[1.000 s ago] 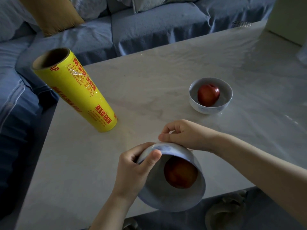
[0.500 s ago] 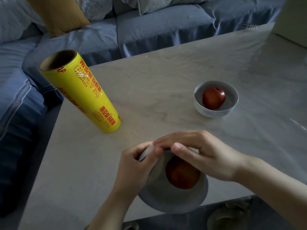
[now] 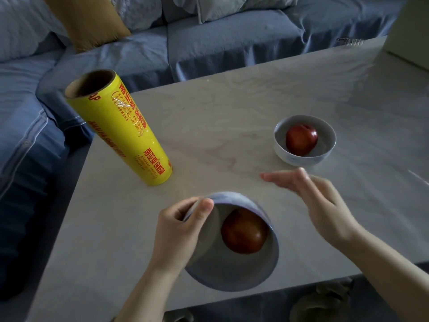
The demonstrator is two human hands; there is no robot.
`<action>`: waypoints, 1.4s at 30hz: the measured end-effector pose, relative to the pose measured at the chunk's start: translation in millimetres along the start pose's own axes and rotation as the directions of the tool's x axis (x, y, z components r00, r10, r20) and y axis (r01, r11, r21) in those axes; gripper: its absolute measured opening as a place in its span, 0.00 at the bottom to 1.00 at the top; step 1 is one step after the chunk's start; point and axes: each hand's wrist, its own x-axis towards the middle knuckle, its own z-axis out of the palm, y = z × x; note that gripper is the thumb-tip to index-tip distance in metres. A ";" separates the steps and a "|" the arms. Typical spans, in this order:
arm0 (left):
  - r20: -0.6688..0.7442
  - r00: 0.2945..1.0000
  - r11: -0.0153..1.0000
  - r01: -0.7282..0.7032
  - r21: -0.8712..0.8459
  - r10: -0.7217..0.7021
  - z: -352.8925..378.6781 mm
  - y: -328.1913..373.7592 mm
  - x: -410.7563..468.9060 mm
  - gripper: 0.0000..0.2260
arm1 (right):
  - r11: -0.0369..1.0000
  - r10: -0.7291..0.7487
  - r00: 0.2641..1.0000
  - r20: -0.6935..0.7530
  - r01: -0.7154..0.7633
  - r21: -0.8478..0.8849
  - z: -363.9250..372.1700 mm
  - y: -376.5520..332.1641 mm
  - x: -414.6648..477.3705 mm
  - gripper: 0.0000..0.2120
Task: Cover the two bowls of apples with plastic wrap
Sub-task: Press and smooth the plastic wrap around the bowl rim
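Note:
A pale bowl [image 3: 222, 273] with a red apple [image 3: 243, 232] in it is tilted toward me at the table's near edge, with film across its mouth. My left hand [image 3: 178, 231] grips its left rim, thumb over the top. My right hand [image 3: 308, 201] hovers to the right of that bowl with fingers straight, touching nothing. A second bowl [image 3: 304, 156] holding a red apple [image 3: 301, 140] stands uncovered further back on the right. A yellow roll of plastic wrap [image 3: 120, 129] stands upright on the left of the table.
The pale marble-look table [image 3: 232, 112] has its left edge beside a blue sofa [image 3: 209, 43] that wraps around the back and left. A mustard cushion [image 3: 86, 17] lies on the sofa. A pale box-like object [image 3: 411, 31] stands at the far right corner.
My right hand has lifted off the near bowl's rim and moved right, opening its fingers. My left hand keeps its grip and the bowl stays tilted.

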 end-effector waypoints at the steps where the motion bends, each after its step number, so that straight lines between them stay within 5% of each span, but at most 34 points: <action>1: -0.010 1.000 1.000 0.011 0.010 -0.011 0.9 2.9 0.0 0.10 | 0.992 -0.111 0.994 -0.006 0.111 0.052 0.3 -5.4 -5.3 0.28; 3: -0.056 0.998 0.999 0.040 0.009 -0.040 3.0 4.3 -0.4 0.14 | 0.972 -0.234 0.970 0.071 0.232 0.038 8.5 -14.8 -14.3 0.24; 5: -0.104 0.992 0.997 0.070 -0.017 -0.071 3.5 2.8 -1.1 0.20 | 0.977 -0.201 0.968 0.149 0.209 -0.038 19.6 -17.0 -17.9 0.22; 12: -0.094 0.990 0.993 0.099 -0.056 -0.104 -0.2 -0.9 -3.9 0.24 | 0.992 0.118 0.972 0.201 -0.105 -0.070 39.7 -1.8 -10.9 0.28; 14: -0.103 0.984 0.984 0.133 -0.119 -0.145 0.5 3.1 -2.4 0.29 | 0.964 0.257 0.928 0.269 -0.266 -0.003 38.2 5.5 -8.6 0.38; 17: -0.114 0.950 0.928 0.253 -0.273 -0.292 0.7 7.4 5.8 0.22 | 0.877 0.347 0.888 0.301 -0.421 0.230 25.9 14.1 -7.0 0.43; 24: -0.093 0.898 0.851 0.369 -0.374 -0.431 8.0 2.1 18.1 0.24 | 0.897 0.286 0.903 0.320 -0.370 0.243 14.9 -5.1 -16.2 0.21; 29: 0.080 0.882 0.781 0.451 -0.432 -0.465 12.5 -13.7 26.1 0.33 | 0.903 0.288 0.928 0.236 -0.346 0.255 23.8 -1.7 -16.3 0.22; 32: 0.168 0.850 0.742 0.520 -0.424 -0.499 13.1 -19.2 31.3 0.20 | 0.849 0.389 0.902 0.186 -0.430 0.308 24.9 9.6 -9.3 0.12; 36: 0.113 0.860 0.809 0.506 -0.298 -0.497 13.9 -30.4 33.5 0.14 | 0.724 0.563 0.821 0.094 -0.545 0.423 29.4 27.6 19.0 0.13; 42: 0.102 0.880 0.865 0.474 -0.162 -0.463 -4.1 -43.4 18.6 0.07 | 0.830 0.515 0.842 -0.161 -0.443 0.338 36.4 39.4 94.3 0.12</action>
